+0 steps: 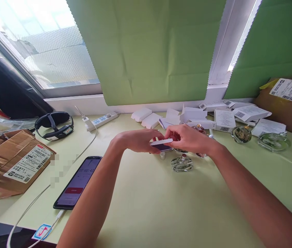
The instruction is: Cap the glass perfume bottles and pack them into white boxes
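Above the middle of the pale green table [146, 206], my left hand [138, 140] and my right hand [187, 137] meet around a small white box [162, 143] with a dark side. Both hands grip it, the left from the left end, the right from the right end with fingers on its top flap. Just beneath and beyond the hands stand small glass bottles: a clear one [182, 164] with a round stopper, a reddish one [199, 129] partly hidden behind my right hand, and a tiny silver cap [162, 155].
Several white boxes [194, 117] lie along the window sill. Two green glass bottles [241, 134] [274, 141] sit at right by a brown parcel [287, 103]. A phone [78, 182] on a cable, a cardboard package [11, 162], a black headset [54, 125] and a power strip [101, 120] lie at left.
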Tool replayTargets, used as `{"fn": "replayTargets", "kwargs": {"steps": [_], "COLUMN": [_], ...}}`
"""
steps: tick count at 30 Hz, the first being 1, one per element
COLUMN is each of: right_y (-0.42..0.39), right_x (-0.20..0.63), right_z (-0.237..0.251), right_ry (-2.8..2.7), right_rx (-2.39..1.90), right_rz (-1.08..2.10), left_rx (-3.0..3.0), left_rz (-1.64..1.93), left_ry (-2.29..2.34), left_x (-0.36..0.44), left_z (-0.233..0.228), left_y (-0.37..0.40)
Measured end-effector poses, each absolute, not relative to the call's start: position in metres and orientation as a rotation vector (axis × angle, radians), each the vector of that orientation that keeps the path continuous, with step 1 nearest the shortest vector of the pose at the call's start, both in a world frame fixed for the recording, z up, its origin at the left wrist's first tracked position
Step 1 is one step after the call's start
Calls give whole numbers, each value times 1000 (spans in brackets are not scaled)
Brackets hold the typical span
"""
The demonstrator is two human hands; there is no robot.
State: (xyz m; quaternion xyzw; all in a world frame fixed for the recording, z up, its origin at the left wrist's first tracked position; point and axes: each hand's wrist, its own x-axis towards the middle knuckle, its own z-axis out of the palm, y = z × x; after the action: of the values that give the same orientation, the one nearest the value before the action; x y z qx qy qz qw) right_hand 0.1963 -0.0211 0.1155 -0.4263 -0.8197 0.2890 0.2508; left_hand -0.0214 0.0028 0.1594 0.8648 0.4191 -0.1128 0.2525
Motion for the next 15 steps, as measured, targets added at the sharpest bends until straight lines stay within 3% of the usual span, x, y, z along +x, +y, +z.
{"fn": "replayTargets", "kwargs": {"steps": [8, 12, 15], "right_y": [-20, -22, -27], "right_x": [194, 193, 204], "right_z": [106, 115, 133], "right_ry": [-2032, -1981, -1891], "right_rx": [-1298, -1254, -1254], "right_rz": [1140, 1043, 930], "left_rx": [2343, 2388, 2427], "left_rz": [-272, -154, 183], "left_ry": [949, 1005, 981], "left_x": [-18, -24, -25], "left_z": [156, 166, 171], "left_y": [7, 3, -1]}}
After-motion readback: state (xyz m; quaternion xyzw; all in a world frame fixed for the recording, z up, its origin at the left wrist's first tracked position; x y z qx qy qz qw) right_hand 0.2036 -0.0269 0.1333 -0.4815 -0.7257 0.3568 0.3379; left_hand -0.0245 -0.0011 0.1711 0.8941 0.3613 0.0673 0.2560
